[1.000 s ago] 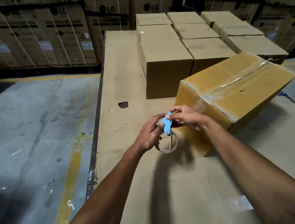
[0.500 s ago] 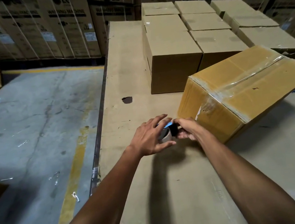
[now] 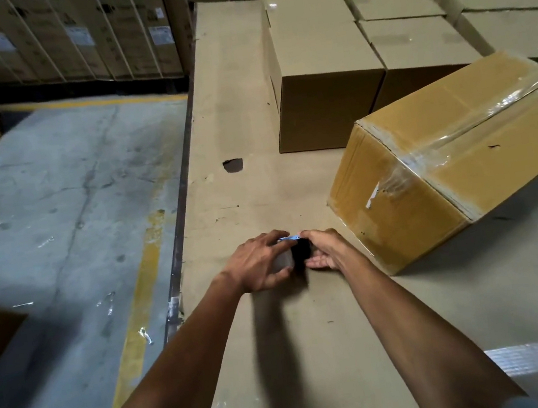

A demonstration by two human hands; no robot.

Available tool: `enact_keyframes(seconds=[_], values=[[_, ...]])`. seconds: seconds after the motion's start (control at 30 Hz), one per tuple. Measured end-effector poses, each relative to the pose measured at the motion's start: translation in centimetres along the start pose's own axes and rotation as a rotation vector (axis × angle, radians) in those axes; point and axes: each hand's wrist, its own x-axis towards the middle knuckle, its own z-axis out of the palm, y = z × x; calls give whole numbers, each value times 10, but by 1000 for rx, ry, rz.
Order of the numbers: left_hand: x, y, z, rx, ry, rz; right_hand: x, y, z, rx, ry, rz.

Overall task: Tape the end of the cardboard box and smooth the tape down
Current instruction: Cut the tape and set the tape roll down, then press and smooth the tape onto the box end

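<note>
Left hand [image 3: 258,262]: closed around the roll of tape [image 3: 284,260], fingers curled over its top, thumb underneath.
Right hand [image 3: 324,253]: meets the left at the same roll; fingertips pinch at the blue cutter [image 3: 289,238] on top. How firmly it grips, cannot tell.
Roll of tape: held between both hands, low over the table [image 3: 282,357]; mostly hidden, only a grey edge shows.
Cardboard box [image 3: 454,157]: on the table to the right of the hands, near but not touching them, turned at an angle to the table edge. Flaps shut; contents not visible.
Tape on box [image 3: 459,139]: clear strip along the top seam, wrinkled, running over the near end and partly down that face.
Stacked boxes [image 3: 324,68]: plain brown, all closed, in rows behind the taped box; contents not visible.
Table: covered in brown cardboard sheet, with a small dark hole [image 3: 232,165] ahead of the hands.
Floor [image 3: 55,216]: concrete with a yellow line, left of the table.
</note>
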Motion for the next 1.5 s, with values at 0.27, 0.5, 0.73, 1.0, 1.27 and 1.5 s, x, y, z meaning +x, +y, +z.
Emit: enact_keyframes(seconds=[0.27,0.5,0.73,1.0,1.27,1.5], values=[[17,-16,-14,-57,-9,-74,23,-14,0,-213,121,-74],[31,-23,-21,92,59,-43,17,-2,-4,-20,-109,-23],[19,-16,-20,252,196,-92,9,-2,-8,-174,-46,-227],[55,55,-34,99,413,-42,-58,-53,-34,-787,471,-883],[108,143,-65,-173,580,3,-148,-65,-113,-905,1097,-1222],[162,149,-90,-7,428,108,-144,-42,-168,-1121,931,-700]])
